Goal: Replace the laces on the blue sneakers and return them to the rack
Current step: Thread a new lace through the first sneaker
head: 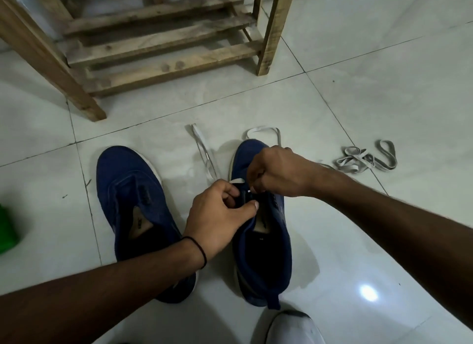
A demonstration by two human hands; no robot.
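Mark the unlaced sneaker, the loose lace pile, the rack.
unlaced sneaker (120, 179): head view, blue toe upper.
loose lace pile (354, 162): head view, tangled middle strands.
rack (153, 74): head view, lowest front slat.

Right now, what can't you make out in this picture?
Head view: how the lace threads the right sneaker, covered by the left hand and right hand.
Head view: green object, cut by the left edge.
Head view: wooden rack, top cut by the upper edge.

Glossy white tile floor, dark grout lines, bright glare spot.
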